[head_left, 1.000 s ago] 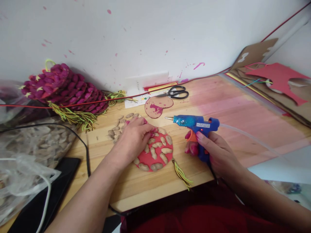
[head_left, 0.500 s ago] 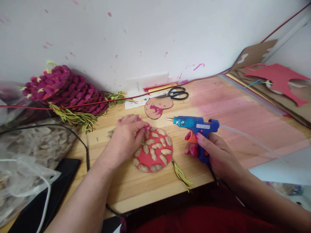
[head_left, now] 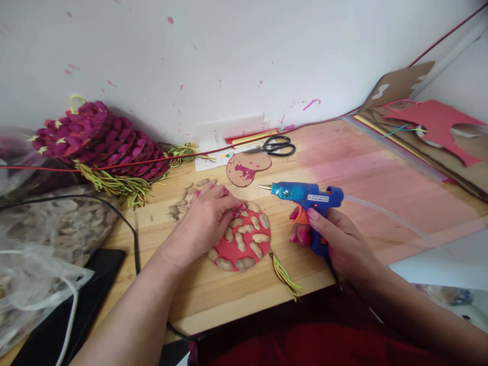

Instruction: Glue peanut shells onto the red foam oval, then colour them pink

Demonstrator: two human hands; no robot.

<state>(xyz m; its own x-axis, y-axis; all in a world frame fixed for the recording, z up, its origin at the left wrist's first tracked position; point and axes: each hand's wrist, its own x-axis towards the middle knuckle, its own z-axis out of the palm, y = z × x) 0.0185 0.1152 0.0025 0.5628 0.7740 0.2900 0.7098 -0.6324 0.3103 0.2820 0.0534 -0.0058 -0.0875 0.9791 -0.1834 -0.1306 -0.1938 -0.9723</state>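
Note:
A round red piece [head_left: 224, 250] lies flat on the wooden table, with several unshelled peanuts [head_left: 241, 242] set across its face. My left hand [head_left: 208, 216] reaches over its upper left part, fingers pinched together at a peanut [head_left: 243, 212] near the far rim; the hand covers part of the piece. My right hand [head_left: 339, 236] grips a blue hot glue gun [head_left: 301, 194] beside the piece, fingers wrapped around its handle and at the orange trigger. The metal nozzle points left, above the table and apart from the piece. A yellow-green tassel [head_left: 284, 274] hangs from the piece's lower right edge.
Loose peanuts [head_left: 183, 198] lie behind my left hand. Beyond are a heart-shaped cutout [head_left: 244, 170] and black-handled scissors [head_left: 280, 146]. A purple peanut-covered bundle [head_left: 102, 137] and a bag of peanuts [head_left: 76, 223] stand left; red scrap [head_left: 438, 127] rests on cardboard, right. A red cord [head_left: 183, 156] crosses behind.
My left hand has shifted right along the piece's far edge, uncovering more loose peanuts behind it. My right hand keeps the glue gun in nearly the same place.

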